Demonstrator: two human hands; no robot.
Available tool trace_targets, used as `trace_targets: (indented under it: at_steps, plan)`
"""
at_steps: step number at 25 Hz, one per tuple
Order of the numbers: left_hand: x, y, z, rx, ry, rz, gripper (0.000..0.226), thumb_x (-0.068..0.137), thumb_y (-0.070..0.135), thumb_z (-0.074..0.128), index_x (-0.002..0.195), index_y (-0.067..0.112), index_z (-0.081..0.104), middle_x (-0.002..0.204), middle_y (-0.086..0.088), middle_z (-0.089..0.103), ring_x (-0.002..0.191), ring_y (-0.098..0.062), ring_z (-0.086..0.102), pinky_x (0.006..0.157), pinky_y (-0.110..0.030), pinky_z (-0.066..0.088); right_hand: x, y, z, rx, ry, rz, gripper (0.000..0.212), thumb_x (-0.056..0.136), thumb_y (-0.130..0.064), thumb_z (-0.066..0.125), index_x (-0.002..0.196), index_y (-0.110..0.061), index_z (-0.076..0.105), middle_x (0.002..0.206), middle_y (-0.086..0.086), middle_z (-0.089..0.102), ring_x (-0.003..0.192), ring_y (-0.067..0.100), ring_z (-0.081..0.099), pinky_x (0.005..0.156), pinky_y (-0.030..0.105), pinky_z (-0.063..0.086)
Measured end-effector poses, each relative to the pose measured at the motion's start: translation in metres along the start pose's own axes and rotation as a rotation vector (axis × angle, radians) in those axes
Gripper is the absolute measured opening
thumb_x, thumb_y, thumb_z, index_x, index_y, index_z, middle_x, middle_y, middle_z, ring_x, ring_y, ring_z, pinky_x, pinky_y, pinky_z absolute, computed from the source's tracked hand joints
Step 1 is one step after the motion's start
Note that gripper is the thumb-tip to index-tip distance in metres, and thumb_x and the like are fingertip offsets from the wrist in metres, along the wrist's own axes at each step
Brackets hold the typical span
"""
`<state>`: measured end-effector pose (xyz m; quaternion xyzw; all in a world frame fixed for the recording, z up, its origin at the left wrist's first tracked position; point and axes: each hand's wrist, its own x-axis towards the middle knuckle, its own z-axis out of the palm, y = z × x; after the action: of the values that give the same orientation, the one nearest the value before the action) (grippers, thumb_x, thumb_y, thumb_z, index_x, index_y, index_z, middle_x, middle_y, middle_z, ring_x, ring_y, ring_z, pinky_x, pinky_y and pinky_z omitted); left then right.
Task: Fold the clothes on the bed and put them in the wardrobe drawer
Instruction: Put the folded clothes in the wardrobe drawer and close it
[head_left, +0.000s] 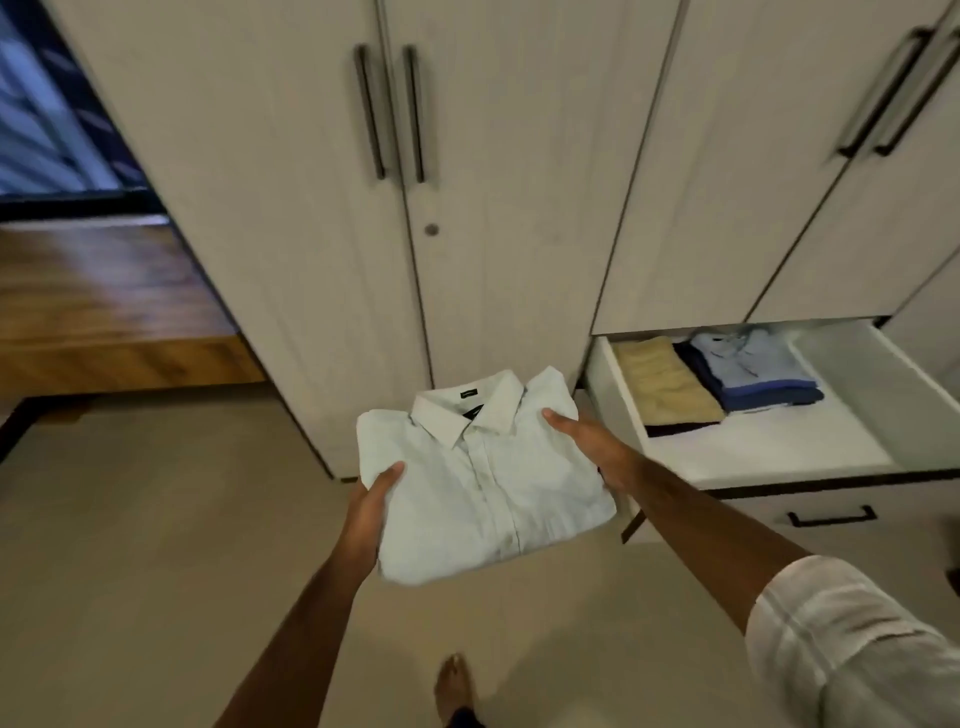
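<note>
between both hands, pale folded shirt (483, 478), collar up

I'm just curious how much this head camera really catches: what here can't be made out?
- Fingers of the left hand and right hand, head view: hidden under the folded white shirt.
- Shirt's collar label: too small to read.
- Open drawer: its right end is cut off by the frame edge.
- Garment under the beige clothes: covered, only a dark edge shows.

Drawer (909, 395) right half: bare white floor is exposed.
Drawer left half: filled by beige stack (665, 384) and blue stack (758, 374).
Above: overhung by wardrobe doors (701, 182).
</note>
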<state>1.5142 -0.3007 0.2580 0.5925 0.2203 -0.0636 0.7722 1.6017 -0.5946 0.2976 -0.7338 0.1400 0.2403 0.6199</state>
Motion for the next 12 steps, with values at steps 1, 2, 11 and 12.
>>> trace_targets:
  at_steps: [1,2,11,12]
  plan:
    - [0.021,0.003,0.025,0.027,-0.027,-0.001,0.030,0.095,0.024,0.065,0.122,0.012,0.066,0.114,-0.008,0.074,0.105,-0.027,0.071,0.091,-0.043,0.055,0.010,-0.004,-0.023,0.002,0.050,-0.001,0.060,0.087,-0.061,0.066,0.129,-0.019,0.062,0.113,0.002,0.073,0.100,0.021,0.069,0.088,0.038,0.055]
    - [0.041,0.007,0.050,0.059,-0.067,-0.009,0.027,0.096,0.023,0.065,0.120,0.013,0.066,0.112,-0.006,0.075,0.104,-0.026,0.071,0.088,-0.041,0.055,0.019,-0.009,-0.045,0.011,0.093,-0.003,0.060,0.089,-0.059,0.066,0.130,-0.016,0.062,0.115,0.003,0.073,0.100,0.021,0.069,0.087,0.036,0.055]
    - [0.172,-0.012,0.278,0.322,-0.446,-0.041,0.029,0.096,0.023,0.065,0.124,0.027,0.062,0.113,0.012,0.074,0.104,-0.009,0.070,0.080,-0.026,0.055,0.074,-0.002,-0.267,0.118,0.366,0.051,0.027,0.099,-0.049,0.055,0.114,-0.026,0.058,0.116,0.000,0.064,0.099,0.018,0.061,0.084,0.034,0.048]
    - [0.181,-0.022,0.307,0.345,-0.467,-0.049,0.034,0.096,0.024,0.067,0.128,0.027,0.060,0.116,0.011,0.073,0.107,-0.011,0.069,0.084,-0.029,0.055,0.082,0.006,-0.296,0.130,0.365,0.056,0.021,0.100,-0.046,0.055,0.107,-0.027,0.060,0.114,0.001,0.065,0.095,0.016,0.063,0.076,0.030,0.050]
